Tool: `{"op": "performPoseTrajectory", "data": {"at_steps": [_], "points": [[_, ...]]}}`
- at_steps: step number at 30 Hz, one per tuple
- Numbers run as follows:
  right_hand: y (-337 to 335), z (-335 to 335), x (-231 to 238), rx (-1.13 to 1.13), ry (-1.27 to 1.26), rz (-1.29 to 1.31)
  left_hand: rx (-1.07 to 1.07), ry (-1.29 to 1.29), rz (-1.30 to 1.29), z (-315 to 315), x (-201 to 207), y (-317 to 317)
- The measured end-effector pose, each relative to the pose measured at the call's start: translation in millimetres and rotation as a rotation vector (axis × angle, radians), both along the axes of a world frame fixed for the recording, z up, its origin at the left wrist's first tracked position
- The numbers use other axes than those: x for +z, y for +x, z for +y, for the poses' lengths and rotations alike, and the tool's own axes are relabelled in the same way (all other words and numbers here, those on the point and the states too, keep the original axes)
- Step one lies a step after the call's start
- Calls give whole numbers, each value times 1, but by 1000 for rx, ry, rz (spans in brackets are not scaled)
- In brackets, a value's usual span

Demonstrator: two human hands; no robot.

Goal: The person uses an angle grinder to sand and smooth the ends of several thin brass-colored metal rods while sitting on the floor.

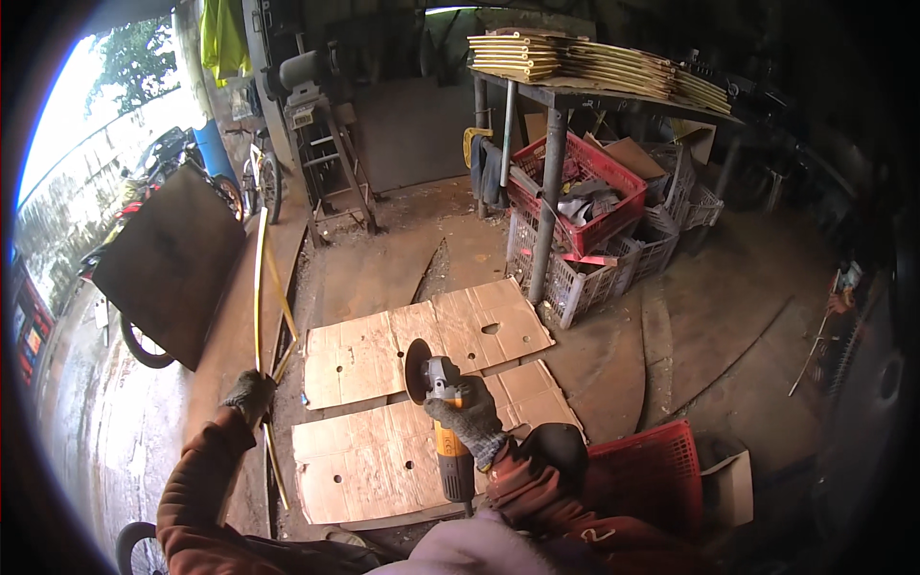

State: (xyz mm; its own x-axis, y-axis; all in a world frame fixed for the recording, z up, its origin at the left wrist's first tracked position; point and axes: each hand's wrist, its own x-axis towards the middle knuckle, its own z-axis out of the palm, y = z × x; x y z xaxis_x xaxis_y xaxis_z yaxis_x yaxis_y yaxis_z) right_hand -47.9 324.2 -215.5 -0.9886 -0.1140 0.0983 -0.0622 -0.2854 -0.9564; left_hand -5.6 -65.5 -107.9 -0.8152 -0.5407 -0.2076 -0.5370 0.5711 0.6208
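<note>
My left hand (pixel 249 397), in a grey work glove, is closed around a long, thin brass-yellow metal frame (pixel 259 297). The frame stands upright, rising above the hand and reaching down below it; a second thin bar slants off it to the right. My right hand (pixel 468 414), gloved too, grips an angle grinder (pixel 450 443) with a yellow-and-grey body. Its dark round disc (pixel 418 372) points up and away, apart from the frame. Whether the disc is spinning I cannot tell. Flattened cardboard sheets (pixel 369 441) lie on the floor beneath both hands.
At the back right a table (pixel 565 99) bears stacked brass-yellow bars (pixel 613 67). Under it sit a red crate (pixel 628 182) of scraps and grey crates (pixel 546 268). A red basket (pixel 652 474) is near my right arm. A dark panel (pixel 172 264) leans at left, near bicycles.
</note>
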Motion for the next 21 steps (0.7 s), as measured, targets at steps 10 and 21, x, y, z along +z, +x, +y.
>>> {"op": "performPoseTrajectory", "data": {"at_steps": [10,21], "points": [[5,10,-15,-46,-23,56,-425,48,-382,27,-8,48],[-5,10,4,-64,14,47,-419,486,-641,-40,31,31]]}}
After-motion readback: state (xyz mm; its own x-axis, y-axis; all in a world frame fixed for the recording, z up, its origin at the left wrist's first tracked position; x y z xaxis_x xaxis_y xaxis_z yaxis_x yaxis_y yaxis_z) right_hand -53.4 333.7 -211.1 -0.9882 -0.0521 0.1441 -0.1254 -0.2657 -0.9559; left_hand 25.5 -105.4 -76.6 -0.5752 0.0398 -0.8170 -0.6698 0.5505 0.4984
